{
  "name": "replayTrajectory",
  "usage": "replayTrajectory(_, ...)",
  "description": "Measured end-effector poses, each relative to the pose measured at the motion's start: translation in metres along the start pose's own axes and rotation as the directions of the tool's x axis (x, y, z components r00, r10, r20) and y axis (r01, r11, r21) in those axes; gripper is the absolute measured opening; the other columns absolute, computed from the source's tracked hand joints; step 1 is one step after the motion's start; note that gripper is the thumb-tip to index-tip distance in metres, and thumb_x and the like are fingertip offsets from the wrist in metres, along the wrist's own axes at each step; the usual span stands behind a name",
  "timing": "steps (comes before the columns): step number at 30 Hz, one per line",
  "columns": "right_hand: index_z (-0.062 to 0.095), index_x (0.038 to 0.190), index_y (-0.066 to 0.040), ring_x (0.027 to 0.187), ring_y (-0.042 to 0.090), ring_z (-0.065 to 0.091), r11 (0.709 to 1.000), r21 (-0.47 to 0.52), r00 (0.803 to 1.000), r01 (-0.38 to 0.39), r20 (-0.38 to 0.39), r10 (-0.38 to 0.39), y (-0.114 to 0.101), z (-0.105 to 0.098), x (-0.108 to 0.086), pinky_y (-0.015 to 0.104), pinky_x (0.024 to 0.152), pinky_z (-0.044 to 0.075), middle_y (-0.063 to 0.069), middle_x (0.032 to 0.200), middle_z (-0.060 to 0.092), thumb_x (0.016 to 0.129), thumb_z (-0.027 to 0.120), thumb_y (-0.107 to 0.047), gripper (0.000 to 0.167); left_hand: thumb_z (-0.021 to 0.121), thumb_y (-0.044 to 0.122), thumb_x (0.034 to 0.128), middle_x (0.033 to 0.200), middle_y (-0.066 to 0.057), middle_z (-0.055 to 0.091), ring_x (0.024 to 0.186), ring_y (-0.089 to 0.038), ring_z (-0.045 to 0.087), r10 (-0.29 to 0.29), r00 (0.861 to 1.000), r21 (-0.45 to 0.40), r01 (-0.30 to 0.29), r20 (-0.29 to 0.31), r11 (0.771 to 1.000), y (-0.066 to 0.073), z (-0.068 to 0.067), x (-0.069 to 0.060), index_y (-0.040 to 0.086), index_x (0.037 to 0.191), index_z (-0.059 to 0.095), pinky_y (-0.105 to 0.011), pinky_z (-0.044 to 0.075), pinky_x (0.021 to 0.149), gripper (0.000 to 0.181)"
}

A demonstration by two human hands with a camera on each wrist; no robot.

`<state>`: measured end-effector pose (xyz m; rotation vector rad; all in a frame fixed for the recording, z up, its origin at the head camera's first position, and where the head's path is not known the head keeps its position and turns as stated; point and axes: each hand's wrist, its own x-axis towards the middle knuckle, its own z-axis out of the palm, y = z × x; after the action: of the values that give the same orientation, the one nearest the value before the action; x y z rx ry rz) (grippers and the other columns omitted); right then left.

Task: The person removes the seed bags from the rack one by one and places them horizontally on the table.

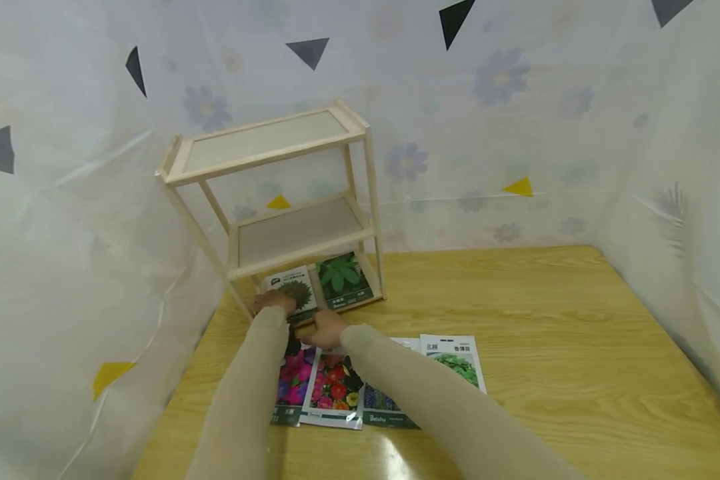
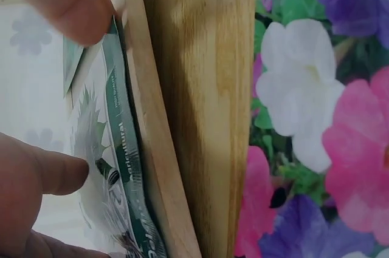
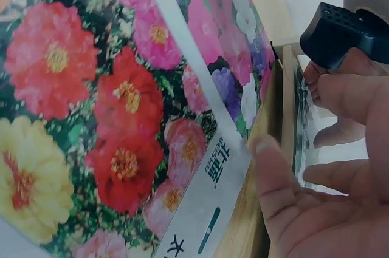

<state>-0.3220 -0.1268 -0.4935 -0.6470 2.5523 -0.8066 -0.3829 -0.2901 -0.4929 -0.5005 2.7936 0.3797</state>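
Note:
In the head view, a white seed packet with a spiky green plant (image 1: pixel 297 291) lies on the bottom shelf of a small wooden rack (image 1: pixel 300 255). My left hand (image 1: pixel 275 302) rests on its left side; the left wrist view shows extended fingers (image 2: pixel 64 172) touching the face of the packet (image 2: pixel 100 167). My right hand (image 1: pixel 327 329) is at the shelf's front edge, by the packet's lower right corner. Its fingers and thumb (image 3: pixel 273 173) are spread beside the shelf rim (image 3: pixel 288 112) in the right wrist view, with nothing gripped.
A green-leaf packet (image 1: pixel 343 280) lies right of it on the shelf. In front, on the table (image 1: pixel 546 320), is a row of packets: pink-purple flowers (image 1: pixel 293 380), red flowers (image 1: pixel 334 390), bluish flowers (image 1: pixel 379 400) partly under my right sleeve, and green leaves (image 1: pixel 456 363).

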Motion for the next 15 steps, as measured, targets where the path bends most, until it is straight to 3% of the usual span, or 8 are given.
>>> replayTrajectory(5, 0.038, 0.145, -0.001, 0.130, 0.029, 0.045, 0.979, 0.205, 0.997, -0.009, -0.076, 0.025, 0.004, 0.003, 0.008, 0.039, 0.102, 0.043, 0.014, 0.144, 0.045, 0.092, 0.063, -0.038, 0.069, 0.040, 0.030, 0.0947, 0.120, -0.029, 0.052, 0.113, -0.042, 0.041, -0.033, 0.999, -0.085, 0.034, 0.010, 0.996, 0.000, -0.002, -0.003, -0.014, 0.129, 0.049, -0.050, 0.040, 0.093, 0.057)
replayTrajectory(8, 0.040, 0.145, -0.001, 0.128, 0.030, 0.046, 0.936, 0.351, 0.988, -0.019, -0.137, 0.071, 0.005, 0.002, 0.010, 0.042, 0.101, 0.044, 0.016, 0.142, 0.047, 0.092, 0.062, -0.031, 0.064, 0.034, 0.032, 0.0979, 0.123, -0.029, 0.052, 0.111, -0.041, 0.046, -0.036, 0.999, -0.096, 0.037, 0.015, 0.995, 0.001, -0.003, -0.006, -0.013, 0.129, 0.050, -0.047, 0.045, 0.091, 0.057)
replayTrajectory(12, 0.044, 0.142, -0.001, 0.119, 0.031, 0.054, 0.858, 0.512, 0.970, -0.028, -0.192, 0.147, 0.005, -0.005, 0.009, 0.044, 0.093, 0.049, 0.016, 0.132, 0.055, 0.093, 0.061, -0.021, 0.055, 0.029, 0.033, 0.0988, 0.128, -0.029, 0.052, 0.108, -0.037, 0.053, -0.020, 1.000, -0.124, 0.023, 0.023, 0.992, 0.005, -0.006, -0.011, -0.011, 0.128, 0.051, -0.042, 0.051, 0.082, 0.058)
replayTrajectory(15, 0.047, 0.140, -0.001, 0.115, 0.029, 0.056, 0.824, 0.565, 0.961, -0.046, -0.201, 0.192, 0.006, -0.009, 0.010, 0.041, 0.089, 0.051, 0.013, 0.128, 0.058, 0.091, 0.061, -0.016, 0.053, 0.028, 0.034, 0.0985, 0.135, -0.031, 0.045, 0.117, -0.040, 0.048, -0.032, 0.999, -0.180, 0.038, 0.036, 0.983, 0.007, -0.006, -0.013, -0.012, 0.135, 0.044, -0.045, 0.049, 0.090, 0.061)
